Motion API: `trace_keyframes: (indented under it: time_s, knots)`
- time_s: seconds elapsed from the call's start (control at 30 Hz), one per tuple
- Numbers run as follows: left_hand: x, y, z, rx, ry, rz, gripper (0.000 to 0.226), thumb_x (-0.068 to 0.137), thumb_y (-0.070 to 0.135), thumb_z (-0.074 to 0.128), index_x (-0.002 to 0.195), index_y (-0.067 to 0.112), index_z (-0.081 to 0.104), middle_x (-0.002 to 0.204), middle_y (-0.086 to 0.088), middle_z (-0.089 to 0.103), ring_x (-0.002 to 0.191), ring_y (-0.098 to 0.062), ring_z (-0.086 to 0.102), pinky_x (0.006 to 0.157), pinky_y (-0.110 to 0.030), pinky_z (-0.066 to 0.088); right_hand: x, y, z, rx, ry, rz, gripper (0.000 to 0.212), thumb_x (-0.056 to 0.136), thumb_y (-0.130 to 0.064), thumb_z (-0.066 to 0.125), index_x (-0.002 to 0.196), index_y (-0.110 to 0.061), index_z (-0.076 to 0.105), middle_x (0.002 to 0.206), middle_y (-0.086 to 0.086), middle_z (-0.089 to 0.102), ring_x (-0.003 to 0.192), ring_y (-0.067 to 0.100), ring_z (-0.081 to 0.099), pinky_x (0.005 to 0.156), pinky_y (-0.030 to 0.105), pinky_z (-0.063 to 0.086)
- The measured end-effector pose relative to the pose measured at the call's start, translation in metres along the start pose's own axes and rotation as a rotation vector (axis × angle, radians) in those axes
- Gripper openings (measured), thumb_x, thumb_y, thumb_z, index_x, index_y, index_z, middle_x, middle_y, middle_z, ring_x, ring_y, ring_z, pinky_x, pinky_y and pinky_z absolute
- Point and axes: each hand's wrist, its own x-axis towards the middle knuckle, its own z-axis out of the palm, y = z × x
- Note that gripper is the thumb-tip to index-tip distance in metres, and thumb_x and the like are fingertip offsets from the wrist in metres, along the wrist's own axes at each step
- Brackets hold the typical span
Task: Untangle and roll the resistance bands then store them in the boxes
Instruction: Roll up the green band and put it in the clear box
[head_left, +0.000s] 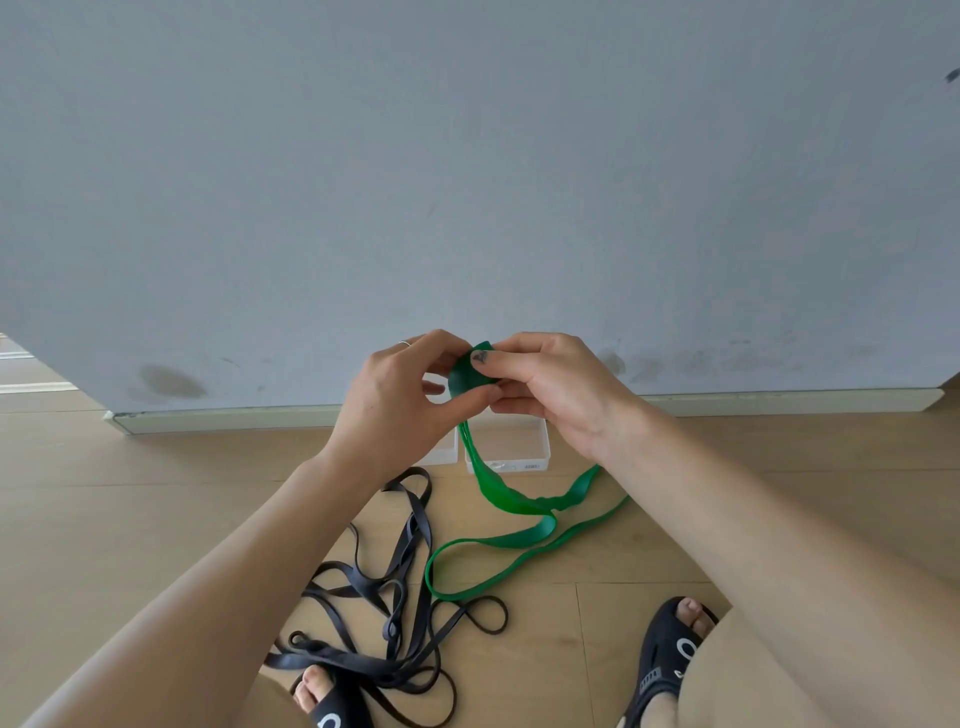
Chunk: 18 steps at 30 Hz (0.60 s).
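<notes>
Both hands hold one end of a green resistance band (511, 540) in front of me. My left hand (400, 395) pinches its lower edge with thumb and fingers. My right hand (556, 389) presses its thumb on the small rolled part (465, 376). The rest of the green band hangs down and trails in loops over the wooden floor. A tangled heap of black bands (384, 613) lies on the floor at the lower left, partly under my left foot. Two white boxes stand by the wall, the right box (540, 452) mostly visible, the left box (447, 454) largely hidden behind my left hand.
A grey wall (467, 182) with a pale skirting board (779, 401) runs close behind the boxes. My feet in black sandals are at the bottom, the left foot (327, 701) and the right foot (670, 660). Wooden floor (130, 493) spreads to either side.
</notes>
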Motion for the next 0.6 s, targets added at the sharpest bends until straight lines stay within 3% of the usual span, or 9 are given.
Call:
trace_keyframes:
  time_s: [0.13,0.27,0.37,0.47,0.6]
  knots:
    - [0.0004,-0.0056,0.0028,0.035,0.005,0.044,0.025,0.088,0.027,0.081,0.108,0.015,0.07,0.094,0.009,0.071,0.093,-0.009,0.071,0.08,-0.035,0.062,0.002,0.0002,0.0014,0.011,-0.001,0.009,0.013,0.095,-0.017,0.074,0.104,-0.007,0.078,0.1,0.011,0.081,0.089,0.019,0.077,0.082,0.029,0.061]
    - [0.0003,-0.0063,0.0027,0.278,0.041,0.161,0.029,0.095,0.043,0.066,0.11,0.018,0.067,0.092,0.009,0.069,0.082,-0.016,0.068,0.066,-0.042,0.058,0.0032,-0.0004,0.0011,0.03,0.006,0.02,0.017,0.094,-0.015,0.075,0.107,-0.005,0.077,0.102,0.012,0.08,0.091,0.02,0.075,0.088,0.033,0.062]
    - [0.0022,-0.0052,0.0014,0.314,0.051,0.162,0.028,0.092,0.047,0.069,0.106,0.023,0.067,0.089,0.011,0.07,0.078,-0.015,0.068,0.063,-0.04,0.058,0.004,-0.0018,0.0027,0.065,0.063,0.012,0.015,0.088,-0.007,0.079,0.103,-0.005,0.076,0.099,0.014,0.08,0.088,0.023,0.077,0.09,0.036,0.062]
    - [0.0015,-0.0063,0.0021,0.174,0.0,0.05,0.032,0.089,0.047,0.07,0.11,0.023,0.069,0.093,0.012,0.072,0.085,-0.009,0.071,0.077,-0.038,0.061,0.0032,-0.0036,0.005,0.128,0.108,-0.002,0.016,0.084,0.001,0.08,0.098,-0.005,0.073,0.101,0.019,0.079,0.089,0.031,0.079,0.083,0.034,0.064]
    - [0.0034,-0.003,0.0007,-0.127,-0.08,-0.123,0.026,0.086,0.016,0.082,0.109,0.011,0.07,0.095,0.007,0.076,0.09,-0.004,0.074,0.088,-0.022,0.059,0.0032,-0.0032,0.0036,0.244,0.044,0.04,0.016,0.086,0.0,0.078,0.1,-0.004,0.071,0.106,0.022,0.078,0.093,0.031,0.078,0.08,0.03,0.062]
